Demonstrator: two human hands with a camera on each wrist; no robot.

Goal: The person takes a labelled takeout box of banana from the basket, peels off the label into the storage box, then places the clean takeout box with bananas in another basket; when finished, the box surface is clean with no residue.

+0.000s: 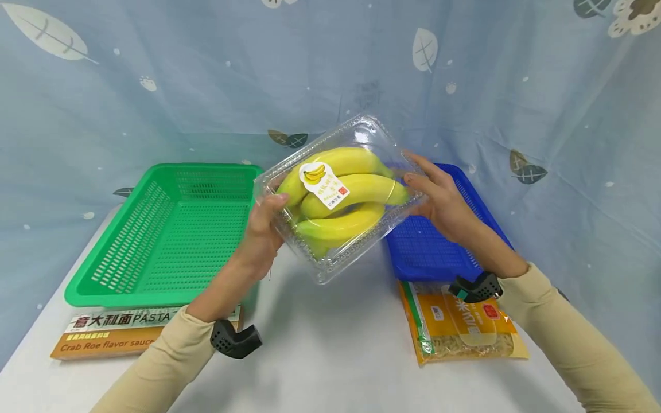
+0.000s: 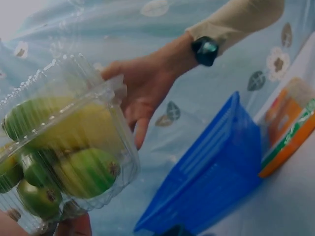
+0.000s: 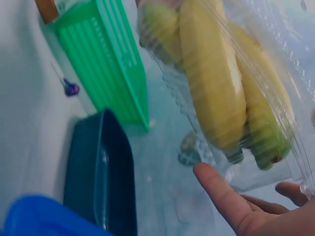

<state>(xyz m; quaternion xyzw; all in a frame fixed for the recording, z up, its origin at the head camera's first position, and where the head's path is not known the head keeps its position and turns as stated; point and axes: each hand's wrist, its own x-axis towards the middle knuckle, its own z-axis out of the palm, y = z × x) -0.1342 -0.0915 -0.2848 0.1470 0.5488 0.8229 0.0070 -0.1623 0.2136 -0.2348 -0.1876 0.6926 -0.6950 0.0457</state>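
Note:
A clear plastic clamshell box of bananas (image 1: 356, 195) is held tilted above the table, a white label on its lid. My left hand (image 1: 263, 229) grips its left end, thumb on the lid edge; its fingertips (image 2: 74, 226) show under the box in the left wrist view. At the opposite end is my right hand (image 1: 444, 201), its fingers spread and fairly straight against or close beside the plastic. In the right wrist view its index finger (image 3: 219, 191) extends along the box's end; whether it presses there I cannot tell. Green-tipped banana ends (image 2: 88, 172) show through the side.
A green basket (image 1: 119, 300) stands at left, with a pasta box (image 1: 103, 335) in front. At right is a blue basket (image 1: 428, 246), an orange-and-yellow food packet (image 1: 465, 327) before it. A dark teal bin (image 3: 83, 162) sits between the baskets, hidden in the head view.

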